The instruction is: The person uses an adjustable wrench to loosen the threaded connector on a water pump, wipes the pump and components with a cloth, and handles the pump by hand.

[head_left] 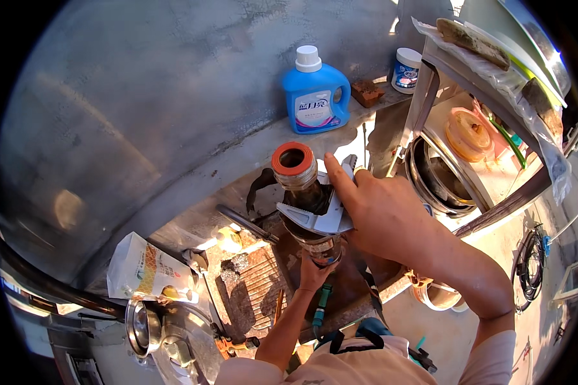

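Observation:
Upright in the middle is a dark, bottle-shaped fitting (305, 192) with a threaded neck and an orange ring (292, 155) on top, its hole showing. My left hand (315, 276) is wrapped round its lower end, fingers partly hidden behind it. My right hand (372, 212) grips a silver metal tool (321, 221), like a wide-jawed wrench, lying across the fitting below the threads, with the index finger raised along it beside the neck. Beneath my left hand a green hose nozzle (322, 303) lies in a dark basin.
A blue detergent jug (314, 106) and white tub (406, 70) stand on a back ledge. A shelf rack (478, 212) holds steel bowls (449, 183) at right. A white bag (141, 266), steel pots (142, 327) and a grate (263, 289) lie left. A coiled cable (530, 263) is far right.

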Tool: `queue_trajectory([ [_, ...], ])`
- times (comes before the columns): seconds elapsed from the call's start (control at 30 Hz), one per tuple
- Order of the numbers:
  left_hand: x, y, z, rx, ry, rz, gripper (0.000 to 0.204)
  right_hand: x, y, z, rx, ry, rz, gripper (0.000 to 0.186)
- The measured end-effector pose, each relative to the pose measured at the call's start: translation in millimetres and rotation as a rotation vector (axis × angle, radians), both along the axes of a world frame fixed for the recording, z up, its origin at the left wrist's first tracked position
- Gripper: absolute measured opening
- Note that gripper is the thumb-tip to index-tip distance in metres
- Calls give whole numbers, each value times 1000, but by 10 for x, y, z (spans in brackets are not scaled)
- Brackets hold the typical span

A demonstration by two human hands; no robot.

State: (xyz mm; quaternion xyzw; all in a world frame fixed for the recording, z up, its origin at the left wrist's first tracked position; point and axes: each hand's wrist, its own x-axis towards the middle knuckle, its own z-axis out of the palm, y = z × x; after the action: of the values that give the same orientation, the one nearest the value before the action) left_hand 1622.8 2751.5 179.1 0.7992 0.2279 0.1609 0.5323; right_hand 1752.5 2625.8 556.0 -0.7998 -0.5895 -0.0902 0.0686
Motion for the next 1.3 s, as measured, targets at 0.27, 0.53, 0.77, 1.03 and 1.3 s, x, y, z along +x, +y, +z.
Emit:
queue_trajectory([
  [0.27,-453,-27,881,133,-336,146,73,280,42,105,-95,-3,129,80],
  [0.53,-183,136,2752,402,-748,177,76,430,135,168,-122,-37,216,76],
  [0.77,280,397,3264,309,-493,-151,93,397,140,154,-97,-28,215,79],
  [1.03,422,384,3060,196,-718,-70,77,408,147,123,-77,-37,194,79],
  [1.3,410,377,3122,130,-653,-110,85,409,117,154,-97,1,163,83],
])
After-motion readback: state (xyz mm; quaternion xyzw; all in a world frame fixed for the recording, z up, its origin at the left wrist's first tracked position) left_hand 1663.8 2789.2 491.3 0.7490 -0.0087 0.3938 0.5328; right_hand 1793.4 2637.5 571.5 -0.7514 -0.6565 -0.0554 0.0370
